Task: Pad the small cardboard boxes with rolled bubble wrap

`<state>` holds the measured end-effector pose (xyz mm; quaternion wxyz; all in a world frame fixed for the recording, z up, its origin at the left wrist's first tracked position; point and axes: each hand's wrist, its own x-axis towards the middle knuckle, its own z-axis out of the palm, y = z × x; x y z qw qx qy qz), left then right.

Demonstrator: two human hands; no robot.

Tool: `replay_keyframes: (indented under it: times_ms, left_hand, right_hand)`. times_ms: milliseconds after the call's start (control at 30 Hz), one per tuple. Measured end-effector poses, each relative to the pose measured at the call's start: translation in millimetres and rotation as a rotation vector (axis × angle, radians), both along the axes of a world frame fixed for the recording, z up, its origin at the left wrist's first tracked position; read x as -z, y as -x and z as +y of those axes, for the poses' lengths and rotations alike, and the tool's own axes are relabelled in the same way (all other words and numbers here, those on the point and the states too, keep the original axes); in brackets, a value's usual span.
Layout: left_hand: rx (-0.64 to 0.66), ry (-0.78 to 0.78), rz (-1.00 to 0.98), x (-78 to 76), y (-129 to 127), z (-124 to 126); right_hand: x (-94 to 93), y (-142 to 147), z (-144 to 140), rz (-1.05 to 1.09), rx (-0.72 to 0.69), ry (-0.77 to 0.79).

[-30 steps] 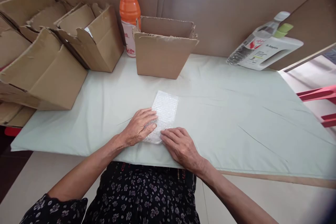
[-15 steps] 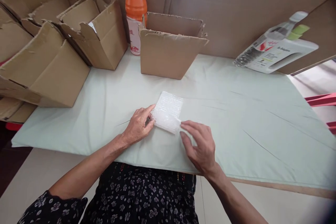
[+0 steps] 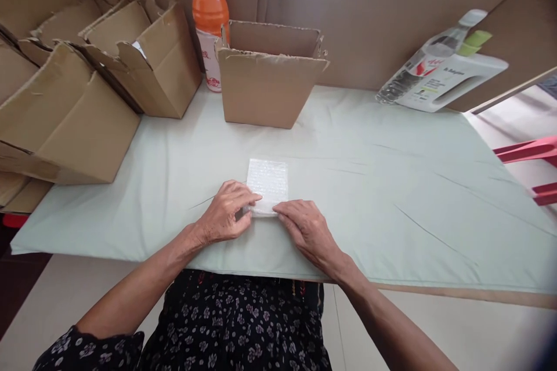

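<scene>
A small square piece of clear bubble wrap [image 3: 268,178] lies on the green cloth in front of me, its near edge folded or doubled over. My left hand [image 3: 227,208] grips the near left corner, index finger laid over the top and thumb at the edge. At the near right corner, my right hand [image 3: 304,223] pinches the same sheet between thumb and fingers. Whether anything is wrapped inside, I cannot tell.
An open cardboard box [image 3: 265,90] stands behind the bubble wrap, beside an orange bottle [image 3: 210,11]. More cardboard boxes [image 3: 87,122] crowd the left side. A clear bottle [image 3: 429,61] and a white jug [image 3: 463,78] lean at the back right. Green cloth [image 3: 391,185] covers the table.
The bubble wrap has turned to lie squarer to me. My right hand has moved left and closed on its near right corner; my left index finger has come over the top.
</scene>
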<state>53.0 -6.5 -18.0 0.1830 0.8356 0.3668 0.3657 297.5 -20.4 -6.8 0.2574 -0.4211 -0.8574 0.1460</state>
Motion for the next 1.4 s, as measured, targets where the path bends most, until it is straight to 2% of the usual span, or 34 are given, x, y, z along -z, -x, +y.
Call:
replay_keyframes:
  times_ms: [100,167,233,300,367,433,533,600,700,767,867,967,1033,1133,1233,1333,1400]
  left_hand:
    - [-0.059,0.053,-0.032,3.5,-3,0]
    - [-0.113,0.087,-0.033,5.4,-4,0]
    - [-0.160,0.098,-0.027,6.5,-5,1]
    - [-0.201,0.086,-0.010,7.3,-6,3]
    - [-0.229,0.065,0.014,7.9,-6,4]
    - [-0.249,0.036,0.031,7.5,-6,5]
    - [-0.241,-0.032,0.018,3.8,-6,5]
    - [-0.160,-0.066,0.011,0.0,-5,3]
    - [-0.013,-0.039,0.021,-4.2,-3,1]
    - [0.021,0.017,-0.007,-4.4,-2,-1]
    - [-0.007,0.070,-0.043,-1.3,-3,-2]
    - [-0.086,0.061,0.002,2.1,-5,-1]
    - [-0.150,0.036,0.032,3.3,-6,1]
    - [-0.249,0.008,0.034,3.6,-6,3]
    - [-0.308,0.023,-0.009,3.5,-4,4]
    - [-0.312,0.130,-0.061,3.0,0,3]
    - [-0.289,0.251,-0.091,1.0,1,1]
  right_hand:
    - [-3.6,-2,1,0.127,0.042,0.229]
    - [-3.5,-2,3,0.173,0.091,0.279]
    - [-2.8,-1,3,0.166,0.157,0.159]
    - [-2.6,1,1,0.110,0.197,-0.051]
    - [-2.6,2,-1,0.006,0.160,-0.202]
    - [-1.8,5,-2,-0.113,0.071,-0.253]
    - [1.6,9,2,-0.203,0.011,-0.270]
    - [3.5,11,6,-0.195,0.022,-0.253]
    - [3.0,9,6,-0.131,0.024,-0.159]
    - [0.2,5,2,-0.065,0.008,-0.063]
    - [-6.1,0,-5,-0.011,0.030,0.000]
    - [-11.2,-1,-12,-0.055,0.103,-0.138]
    - [-11.7,1,-13,-0.130,0.089,-0.216]
    - [-7.3,6,-9,-0.229,0.029,-0.252]
    - [-0.4,10,0,-0.192,0.039,-0.286]
    - [3.9,9,9,-0.079,0.077,-0.275]
    - [3.6,8,11,-0.012,0.093,-0.207]
